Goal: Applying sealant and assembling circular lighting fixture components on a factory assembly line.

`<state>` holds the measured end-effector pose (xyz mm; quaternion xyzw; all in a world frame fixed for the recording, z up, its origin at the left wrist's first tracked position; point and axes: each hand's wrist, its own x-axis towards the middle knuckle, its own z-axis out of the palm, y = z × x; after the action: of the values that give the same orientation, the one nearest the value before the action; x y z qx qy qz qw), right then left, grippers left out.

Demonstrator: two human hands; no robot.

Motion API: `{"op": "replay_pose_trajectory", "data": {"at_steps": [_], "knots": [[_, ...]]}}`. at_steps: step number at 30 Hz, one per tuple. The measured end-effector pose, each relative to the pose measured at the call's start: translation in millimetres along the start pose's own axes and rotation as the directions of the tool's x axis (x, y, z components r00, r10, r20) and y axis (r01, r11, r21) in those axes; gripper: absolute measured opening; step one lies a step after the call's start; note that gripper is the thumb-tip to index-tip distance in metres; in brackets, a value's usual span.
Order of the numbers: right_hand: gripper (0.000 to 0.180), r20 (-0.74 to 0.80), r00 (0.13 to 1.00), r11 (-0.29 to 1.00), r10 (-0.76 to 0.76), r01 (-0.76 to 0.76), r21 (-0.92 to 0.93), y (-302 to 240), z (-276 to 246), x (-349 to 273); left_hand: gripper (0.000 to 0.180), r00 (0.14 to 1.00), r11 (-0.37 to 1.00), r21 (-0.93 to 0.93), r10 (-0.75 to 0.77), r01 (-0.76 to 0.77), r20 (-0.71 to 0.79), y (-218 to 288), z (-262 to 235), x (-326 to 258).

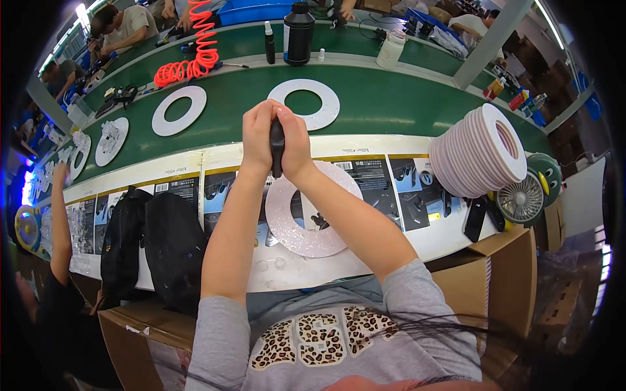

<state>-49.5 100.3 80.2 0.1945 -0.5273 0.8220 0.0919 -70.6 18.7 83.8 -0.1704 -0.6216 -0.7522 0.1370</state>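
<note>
Two hands, left hand (pixel 259 133) and right hand (pixel 295 140), clasped shut around a black tool (pixel 277 148) above a glittery ring (pixel 306 215); applying step apparently underway, steady aim needed.

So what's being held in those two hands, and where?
Both hands, left and right, clasp a dark tool around its upper part; its lower end pokes out below.
</note>
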Motion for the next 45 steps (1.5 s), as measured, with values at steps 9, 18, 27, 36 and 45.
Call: {"op": "replay_pose_trajectory", "data": {"at_steps": [9,18,27,36,45], "knots": [[0.036,-0.048,0.999,0.999,0.015,-0.013,0.031,1.3,2.1,2.7,0.036,0.997,0.993,-0.09,-0.075,0.073,-0.02,0.6,2.1,0.6],[0.034,-0.106,0.984,0.972,0.14,-0.117,0.202,-4.8,-13.0,5.9,0.023,0.97,0.998,0.008,0.061,-0.061,-0.235,36.3,5.4,2.3],[0.041,-0.527,0.776,0.796,0.345,0.056,0.603,-32.1,-86.9,23.8,0.015,0.918,0.643,0.722,-0.073,-0.256,0.39,135.0,32.3,-92.7],[0.024,-0.414,0.84,0.66,0.35,0.092,0.746,-76.3,-131.6,27.8,0.073,0.752,0.348,0.87,-0.45,-0.35,0.483,72.3,38.6,-172.4],[0.027,-0.557,0.803,0.653,0.212,0.308,0.692,-155.2,-155.0,6.6,0.064,0.7,0.341,0.852,-0.487,-0.398,0.522,73.6,61.3,-143.0]]}}
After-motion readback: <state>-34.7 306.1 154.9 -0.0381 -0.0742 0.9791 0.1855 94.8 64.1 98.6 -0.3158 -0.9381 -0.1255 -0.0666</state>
